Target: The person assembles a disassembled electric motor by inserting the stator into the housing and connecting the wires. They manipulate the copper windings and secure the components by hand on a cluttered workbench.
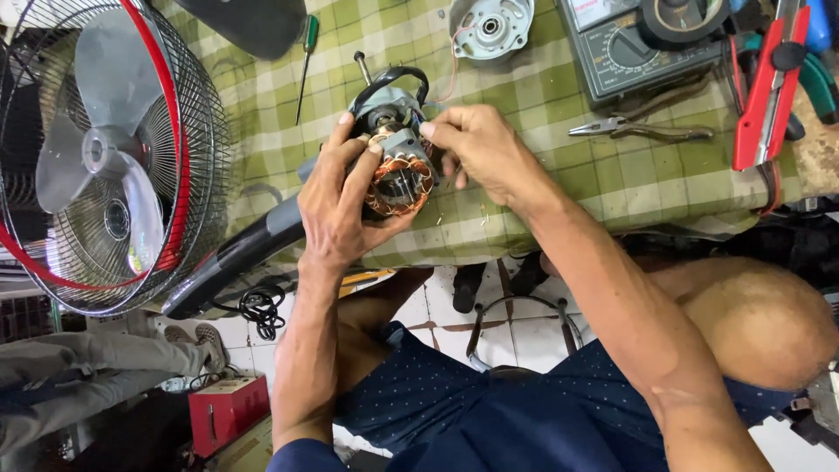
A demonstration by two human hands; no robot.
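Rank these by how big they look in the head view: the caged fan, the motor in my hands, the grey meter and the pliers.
1. Caged fan, though it sits nearer the camera.
2. Grey meter, partly cut off.
3. Motor.
4. Pliers.

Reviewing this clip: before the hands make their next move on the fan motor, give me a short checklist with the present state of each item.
1. Motor held firmly: ok. The left hand cups the fan motor from below.
2. Working hand in place: ok. The right hand pinches at the motor's top edge.
3. Copper windings exposed and in view: ok.
4. What the right fingertips grip, wire or part: cannot tell, too small.
5. Tools close by: ok. Pliers and a green-handled screwdriver lie on the checked cloth.
6. Removed motor cover set aside, apart from the hands: ok.
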